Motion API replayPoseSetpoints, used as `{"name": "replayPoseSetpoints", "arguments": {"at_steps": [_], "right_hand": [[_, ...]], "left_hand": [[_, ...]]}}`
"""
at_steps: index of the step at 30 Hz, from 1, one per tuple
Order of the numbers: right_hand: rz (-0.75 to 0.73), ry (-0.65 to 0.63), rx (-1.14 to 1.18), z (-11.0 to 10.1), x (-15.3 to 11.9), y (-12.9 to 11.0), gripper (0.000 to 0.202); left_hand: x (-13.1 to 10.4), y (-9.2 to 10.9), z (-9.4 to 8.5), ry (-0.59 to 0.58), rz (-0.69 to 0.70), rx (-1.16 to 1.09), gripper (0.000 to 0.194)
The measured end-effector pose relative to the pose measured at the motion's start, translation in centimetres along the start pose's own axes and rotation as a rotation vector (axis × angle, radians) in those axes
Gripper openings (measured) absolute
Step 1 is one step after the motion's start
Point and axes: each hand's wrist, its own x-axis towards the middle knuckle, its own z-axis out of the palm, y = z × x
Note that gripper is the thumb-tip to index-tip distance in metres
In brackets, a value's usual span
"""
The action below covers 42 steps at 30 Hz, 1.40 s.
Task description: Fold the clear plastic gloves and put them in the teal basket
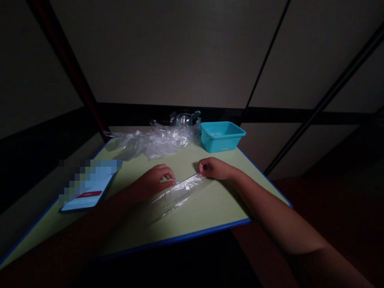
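Note:
A clear plastic bag is stretched slantwise over the middle of the table, its upper edge running between my two hands. At its left part, my left hand has curled fingers, with the thumb along the bag's edge. My right hand pinches the upper right corner, fingers bent inward. The bag's lower part hangs loose and wrinkled toward the table's front edge. Behind the hands lies a heap of crumpled clear plastic bags.
A turquoise plastic basin stands at the back right, with something small and pale inside. On the left lies a tablet or large phone with a lit, partly blurred screen. The pale green table has a blue rim; dark panels rise behind it.

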Motion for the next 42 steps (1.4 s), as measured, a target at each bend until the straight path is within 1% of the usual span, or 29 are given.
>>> {"name": "replayPoseSetpoints", "arguments": {"at_steps": [4, 8, 10, 12, 16, 18, 20, 25, 29, 31, 34, 37, 39, 42], "right_hand": [[-0.021, 0.029, 0.078, 0.0, -0.1, -0.1, 0.015], [-0.036, 0.043, 0.172, 0.0, 0.1, 0.1, 0.019], [-0.048, 0.06, 0.19, 0.0, 0.2, 0.3, 0.02], [-0.052, 0.074, 0.203, -0.1, 0.2, 0.5, 0.021], [-0.036, 0.095, 0.221, -0.2, 0.3, 0.7, 0.022], [-0.038, 0.118, 0.221, -0.2, 0.3, 0.9, 0.023], [-0.043, 0.152, 0.214, -0.1, 0.4, 1.3, 0.025], [-0.021, 0.184, 0.143, 0.3, 0.8, 2.3, 0.029], [0.027, 0.239, 0.044, 0.1, 0.9, 2.4, 0.034], [0.054, 0.247, -0.008, 0.0, 0.8, 2.4, 0.035], [0.086, 0.238, -0.083, -0.3, 0.9, 2.4, 0.03], [0.081, 0.24, -0.134, -0.3, 1.0, 2.6, 0.018], [0.061, 0.254, -0.132, -0.3, 1.0, 2.6, 0.011], [0.047, 0.265, -0.121, -0.2, 1.0, 2.7, 0.007]], "left_hand": [[0.0, 0.1, 0.6, 0.026, 0.077, 0.061, 0.026], [0.0, 0.5, 1.0, 0.0, 0.132, 0.065, 0.023], [0.1, 0.6, 1.0, -0.017, 0.131, 0.039, 0.023], [0.2, 0.7, 0.7, -0.04, 0.072, 0.001, 0.025], [0.1, 1.0, -0.4, -0.105, -0.133, -0.062, 0.031], [0.1, 1.2, -0.8, -0.119, -0.179, -0.063, 0.032], [0.0, 1.3, -1.1, -0.117, -0.195, -0.038, 0.033], [-0.1, 0.9, -1.7, -0.056, -0.197, 0.078, 0.035], [0.0, 0.2, -2.2, -0.031, -0.221, 0.11, 0.033], [0.1, -0.3, -2.4, -0.008, -0.227, 0.128, 0.033], [0.3, -1.0, -2.6, 0.017, -0.226, 0.164, 0.034], [0.3, -1.3, -2.6, 0.024, -0.249, 0.179, 0.033], [0.3, -1.2, -2.4, 0.093, -0.281, 0.203, 0.03], [0.2, -0.8, -2.0, 0.301, -0.265, 0.334, 0.027]]}}
